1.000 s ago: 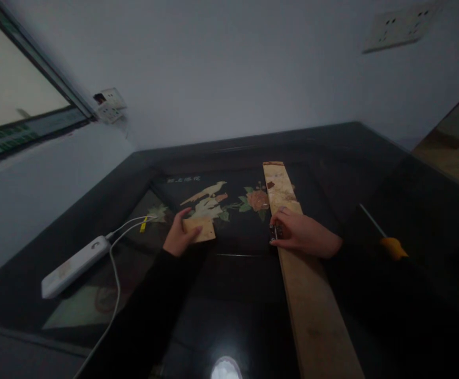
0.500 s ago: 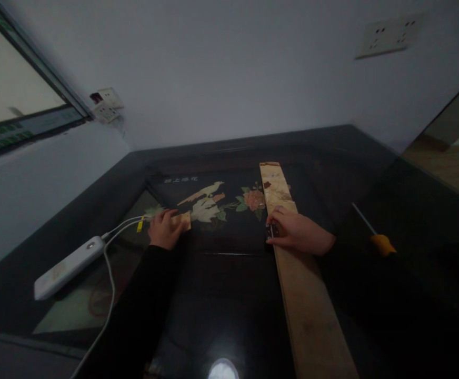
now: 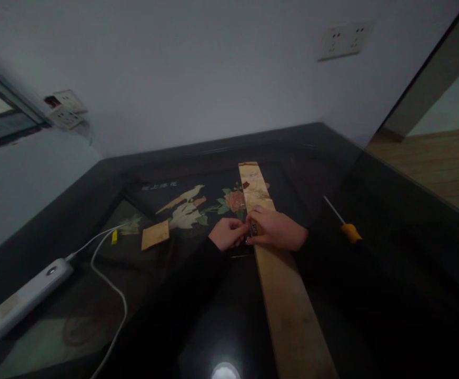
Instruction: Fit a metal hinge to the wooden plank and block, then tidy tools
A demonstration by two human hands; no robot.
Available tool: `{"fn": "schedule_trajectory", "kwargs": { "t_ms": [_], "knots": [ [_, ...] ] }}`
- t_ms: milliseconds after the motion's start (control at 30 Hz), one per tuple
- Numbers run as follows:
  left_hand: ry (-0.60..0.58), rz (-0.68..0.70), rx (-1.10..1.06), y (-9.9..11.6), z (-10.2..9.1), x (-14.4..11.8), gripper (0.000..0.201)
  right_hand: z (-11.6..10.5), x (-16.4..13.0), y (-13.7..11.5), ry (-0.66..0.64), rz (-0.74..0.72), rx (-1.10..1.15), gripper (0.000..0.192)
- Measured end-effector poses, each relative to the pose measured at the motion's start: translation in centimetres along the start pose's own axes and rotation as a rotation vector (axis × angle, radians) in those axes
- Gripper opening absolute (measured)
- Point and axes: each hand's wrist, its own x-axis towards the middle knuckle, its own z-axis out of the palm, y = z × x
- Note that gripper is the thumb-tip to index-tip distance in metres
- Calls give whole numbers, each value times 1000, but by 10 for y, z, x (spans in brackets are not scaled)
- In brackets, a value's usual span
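Note:
A long pale wooden plank (image 3: 288, 310) lies on the dark glass table (image 3: 198, 326), running away from me. My right hand (image 3: 279, 230) rests on the plank and pinches a small dark metal piece (image 3: 253, 229) at the plank's left edge. My left hand (image 3: 226, 234) is curled just left of the plank, and its fingertips meet the same metal piece. A small flat wooden piece (image 3: 155, 235) lies loose on the table, well to the left of both hands.
A yellow-handled screwdriver (image 3: 350, 232) lies right of the plank. At the left, a white power strip (image 3: 20, 301) sits with its white cable (image 3: 115, 295) looping across the table. Bird and flower artwork (image 3: 190, 205) shows under the glass. Wall sockets (image 3: 342, 40) are behind.
My left hand let go of the small wooden piece, leaving it on the table, and moved right to join my right hand at the metal piece. The view shifted right.

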Motion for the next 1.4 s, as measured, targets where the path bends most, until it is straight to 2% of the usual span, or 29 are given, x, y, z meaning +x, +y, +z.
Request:
{"fn": "schedule_trajectory", "kwargs": {
  "t_ms": [167, 300, 467, 567, 633, 833, 1067, 1400],
  "knots": [
    [-80, -45, -47, 1, 2, -1, 39, -2, -1, -1, -18, 28, -19, 40],
    [-88, -71, -138, 1, 4, 0, 37, -16, -3, 4, -50, 96, -48, 42],
    [-84, -104, -165, 0, 4, 2, 33, -38, -10, 18, -66, 351, -139, 43],
    [-68, -122, -152, -1, 5, 2, 34, -40, -10, 25, -82, 480, -161, 47],
    [-63, -120, -134, -1, 5, 2, 35, -36, -9, 26, -120, 515, -131, 47],
    [-45, -141, -130, 6, 8, -2, 27, -26, -4, 24, -242, 488, 36, 46],
    [-3, -185, -195, 17, 11, -6, 21, -24, -4, 23, -233, 476, 71, 46],
    [-69, -123, -246, 3, 6, -3, 29, -22, -3, 21, -217, 480, 82, 41]
  ]
}}
